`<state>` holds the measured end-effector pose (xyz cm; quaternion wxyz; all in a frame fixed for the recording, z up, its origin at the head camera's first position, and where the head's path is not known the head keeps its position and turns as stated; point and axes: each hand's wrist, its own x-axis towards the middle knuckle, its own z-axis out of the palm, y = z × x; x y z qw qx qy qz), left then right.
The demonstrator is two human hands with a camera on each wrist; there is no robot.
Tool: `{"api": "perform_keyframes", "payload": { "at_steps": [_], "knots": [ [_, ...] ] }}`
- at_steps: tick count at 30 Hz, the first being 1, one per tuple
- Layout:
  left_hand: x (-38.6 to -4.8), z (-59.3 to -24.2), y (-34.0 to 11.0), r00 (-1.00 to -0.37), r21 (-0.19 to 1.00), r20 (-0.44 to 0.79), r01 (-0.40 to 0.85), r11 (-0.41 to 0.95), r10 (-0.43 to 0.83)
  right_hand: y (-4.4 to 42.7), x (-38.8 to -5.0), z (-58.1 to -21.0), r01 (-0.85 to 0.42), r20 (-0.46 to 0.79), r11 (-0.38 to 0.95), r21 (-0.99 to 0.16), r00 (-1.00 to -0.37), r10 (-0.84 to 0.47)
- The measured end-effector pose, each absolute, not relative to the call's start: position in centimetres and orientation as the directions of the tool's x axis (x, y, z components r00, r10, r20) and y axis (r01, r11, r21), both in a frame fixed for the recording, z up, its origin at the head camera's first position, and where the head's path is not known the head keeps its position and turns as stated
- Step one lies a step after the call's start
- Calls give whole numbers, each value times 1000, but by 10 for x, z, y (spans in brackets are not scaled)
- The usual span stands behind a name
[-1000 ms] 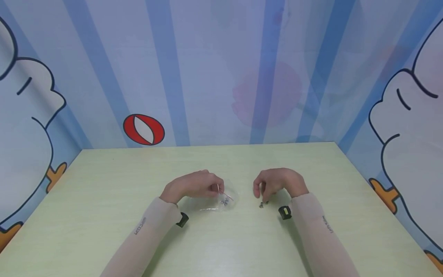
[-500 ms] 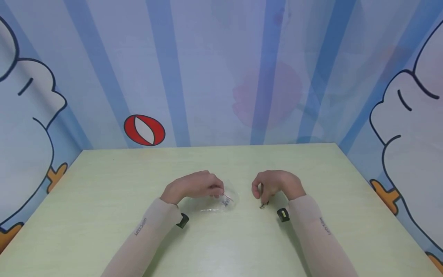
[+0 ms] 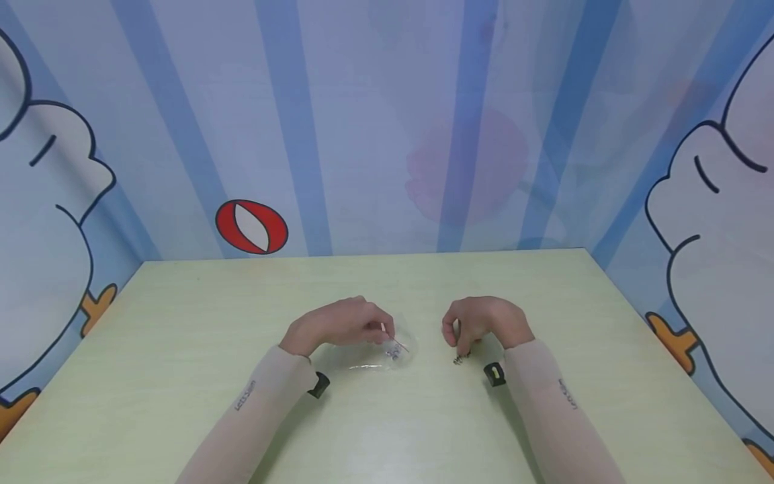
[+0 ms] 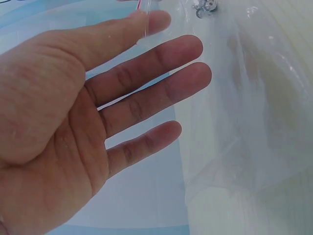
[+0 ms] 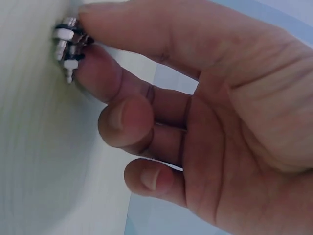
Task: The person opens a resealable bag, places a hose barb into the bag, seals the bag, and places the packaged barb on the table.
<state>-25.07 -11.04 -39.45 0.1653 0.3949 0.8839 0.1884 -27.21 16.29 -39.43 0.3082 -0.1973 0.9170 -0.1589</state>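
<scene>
Right hand (image 3: 484,319) edged slightly inward, fingers (image 5: 100,73) pinching silver fittings (image 5: 66,34), ribbed tips (image 5: 70,72) distinct only in right wrist view, left hand (image 3: 345,323) pinching clear bag (image 4: 259,98)

Soft, even light covers your table (image 3: 387,430), with a pale glare patch on its near middle. Your sleeves (image 3: 260,410) lay soft shadows along their inner sides. Glints mark the clear bag (image 3: 363,356), and its film washes out in the left wrist view. There your left hand (image 4: 73,117) is dim against a brighter background. In the right wrist view your right hand (image 5: 210,112) shades the table, and the metal parts (image 5: 66,36) look soft, probably slightly out of focus. In the head view the far wall (image 3: 375,134) shows its stripes splaying outward.
</scene>
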Motion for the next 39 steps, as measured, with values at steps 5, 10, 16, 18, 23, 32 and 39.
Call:
{"api": "perform_keyframes", "payload": {
  "at_steps": [5, 10, 16, 18, 23, 32, 39],
  "knots": [
    [-250, -393, -110, -639, 467, -146, 628, 622, 755, 163, -272, -394, -277, -498, 868, -412, -729, -469],
    [-250, -394, -111, -628, 465, -167, 630, 622, 760, 163, -273, -394, -279, -504, 870, -406, -726, -468],
    [-248, -393, -111, -643, 490, -242, 565, 663, 727, 162, -272, -394, -277, -501, 866, -417, -724, -473],
    [-247, -393, -111, -642, 500, -253, 554, 666, 724, 162, -273, -394, -284, -496, 863, -417, -724, -478],
    [-247, -394, -112, -634, 505, -254, 556, 660, 730, 161, -273, -394, -321, -475, 855, -407, -725, -499],
    [-247, -396, -113, -632, 515, -234, 564, 646, 739, 158, -278, -396, -377, -408, 807, -454, -717, -565],
    [-250, -397, -113, -633, 486, -218, 589, 645, 743, 153, -280, -392, -453, -323, 710, -539, -668, -671]
  ]
}}
